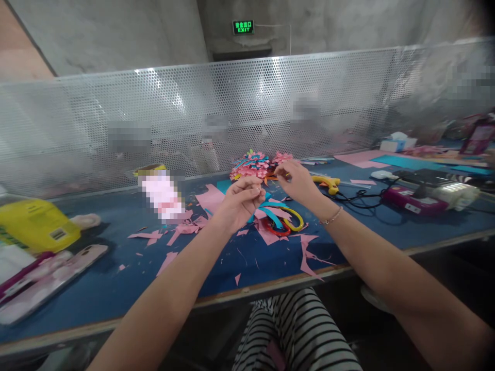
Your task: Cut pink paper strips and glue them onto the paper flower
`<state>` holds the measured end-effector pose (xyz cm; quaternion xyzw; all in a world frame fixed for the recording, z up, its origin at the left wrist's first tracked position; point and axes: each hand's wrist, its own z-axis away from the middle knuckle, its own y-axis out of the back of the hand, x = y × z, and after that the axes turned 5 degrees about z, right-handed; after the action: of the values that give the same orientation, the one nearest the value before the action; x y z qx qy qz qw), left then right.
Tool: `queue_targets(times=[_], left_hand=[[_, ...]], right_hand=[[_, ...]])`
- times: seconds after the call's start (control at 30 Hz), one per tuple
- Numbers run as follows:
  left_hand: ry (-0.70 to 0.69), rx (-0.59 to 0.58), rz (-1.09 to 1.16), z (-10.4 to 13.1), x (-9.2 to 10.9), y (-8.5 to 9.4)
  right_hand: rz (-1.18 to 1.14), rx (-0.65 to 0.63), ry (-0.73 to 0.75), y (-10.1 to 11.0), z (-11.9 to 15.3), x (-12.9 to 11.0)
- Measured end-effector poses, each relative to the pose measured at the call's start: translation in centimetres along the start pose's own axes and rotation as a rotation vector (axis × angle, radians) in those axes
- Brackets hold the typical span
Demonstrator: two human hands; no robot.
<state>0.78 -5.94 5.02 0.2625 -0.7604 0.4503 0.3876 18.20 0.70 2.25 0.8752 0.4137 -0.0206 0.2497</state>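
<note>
My left hand (244,203) is raised above the blue table with its thumb and fingertips pinched together. Just to its right and slightly farther off, my right hand (297,180) has its fingers curled in a pinch. Whatever either hand grips is too small to make out. Below them lie scissors (301,222) with red and yellow handle loops, partly under blue paper strips (273,210). Pink paper scraps (211,198) surround them. Behind my hands sits a bunch of pink and blue cut-paper flowers (250,166). A yellow-handled glue gun (328,183) rests beyond my right wrist.
A perforated metal partition (166,113) closes the table's back. At left are a yellow packet (38,224) and a pink-cased phone (58,281); a blurred bright screen (160,193) stands behind. Rightward are a maroon device (413,201) with cables, coloured sheets and a tissue box (398,143).
</note>
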Motion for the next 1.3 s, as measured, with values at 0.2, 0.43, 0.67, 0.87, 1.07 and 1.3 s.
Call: queue_targets(times=[0.2, 0.43, 0.67, 0.87, 1.07, 1.3], left_hand=[[-0.030, 0.069, -0.025, 0.0, -0.2, -0.1], [-0.048, 0.069, -0.008, -0.2, -0.4, 0.1], [-0.094, 0.075, -0.018, -0.2, -0.5, 0.1], [-0.114, 0.075, -0.049, -0.3, -0.6, 0.1], [-0.132, 0.067, -0.080, -0.2, -0.6, 0.1], [-0.208, 0.103, -0.155, -0.2, -0.7, 0.1]], right_hand=[[-0.116, 0.004, 0.051, 1.2, -0.1, -2.3], [-0.194, 0.119, 0.195, 1.8, 0.6, -4.8], [-0.178, 0.168, 0.340, 1.6, 0.8, -5.5], [-0.182, 0.154, 0.373, 1.6, 0.7, -5.5], [-0.164, 0.158, 0.351, 1.5, 0.8, -5.6], [-0.158, 0.155, 0.333, 1.4, 0.7, -5.5]])
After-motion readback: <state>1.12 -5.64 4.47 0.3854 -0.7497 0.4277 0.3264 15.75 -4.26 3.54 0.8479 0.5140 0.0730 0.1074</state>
